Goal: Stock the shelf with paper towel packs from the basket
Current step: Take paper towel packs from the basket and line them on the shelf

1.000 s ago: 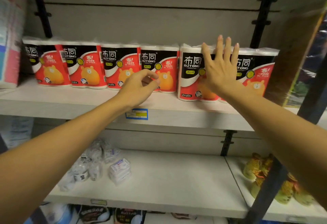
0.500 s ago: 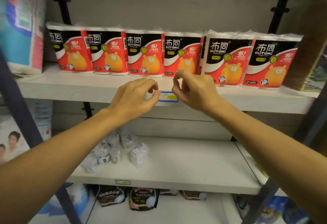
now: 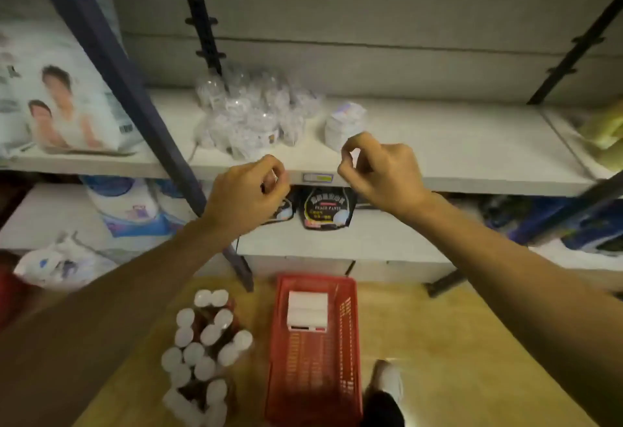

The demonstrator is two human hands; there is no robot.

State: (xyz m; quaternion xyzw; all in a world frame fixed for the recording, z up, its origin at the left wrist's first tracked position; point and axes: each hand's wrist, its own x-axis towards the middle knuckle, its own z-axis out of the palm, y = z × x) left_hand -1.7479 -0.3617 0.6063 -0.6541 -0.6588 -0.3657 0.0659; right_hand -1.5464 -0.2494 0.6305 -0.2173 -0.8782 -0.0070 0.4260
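One legible text is present: the black pouch (image 3: 326,207), standing at the front edge of the lower shelf (image 3: 337,244) beneath the middle shelf (image 3: 472,143), carries the words "PEACE PANTS" in light capitals across its centre. Further characters above and below this line are too blurred to read. The price label (image 3: 317,177) on the front edge of the middle shelf shows a yellow field; its print is illegible. The pack (image 3: 306,313) in the red basket (image 3: 313,369) shows no readable print.
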